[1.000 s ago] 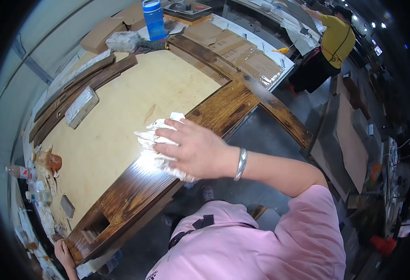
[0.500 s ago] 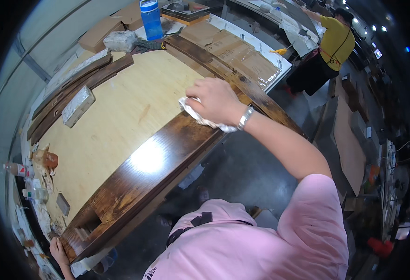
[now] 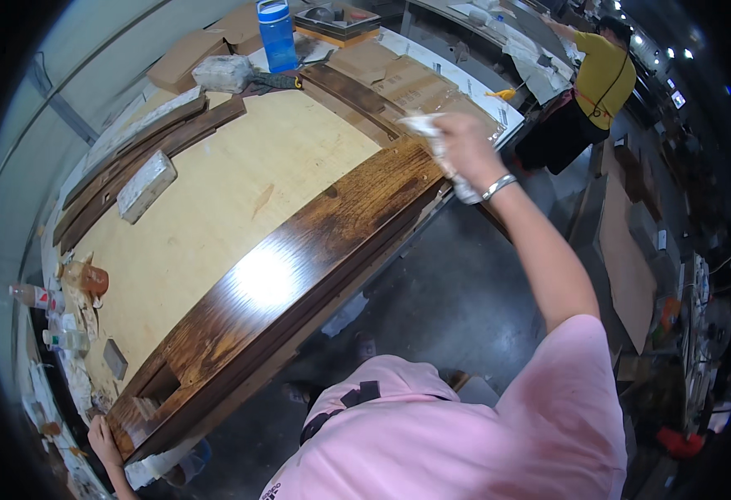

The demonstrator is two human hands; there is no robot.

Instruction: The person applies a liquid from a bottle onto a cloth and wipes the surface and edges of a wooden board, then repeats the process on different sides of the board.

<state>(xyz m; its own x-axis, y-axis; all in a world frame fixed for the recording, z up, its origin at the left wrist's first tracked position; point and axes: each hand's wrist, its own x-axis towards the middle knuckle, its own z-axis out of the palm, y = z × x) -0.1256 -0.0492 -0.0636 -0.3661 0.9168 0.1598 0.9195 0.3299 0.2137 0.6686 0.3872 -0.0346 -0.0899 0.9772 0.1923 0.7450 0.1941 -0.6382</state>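
One white cloth (image 3: 464,192) sits in my right hand (image 3: 469,152), fingers curled, upper right of centre; my left hand (image 3: 104,442), its grip I cannot tell, touches the brown board (image 3: 332,218)'s lower-left end, mid-frame to lower left.

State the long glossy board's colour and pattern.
The board is brown with darker wood grain, best seen in the head view.

Plank (image 3: 324,221) along near edge of panel (image 3: 215,208); bottle (image 3: 277,42) behind panel, flat cardboard (image 3: 415,77) right of bottle.
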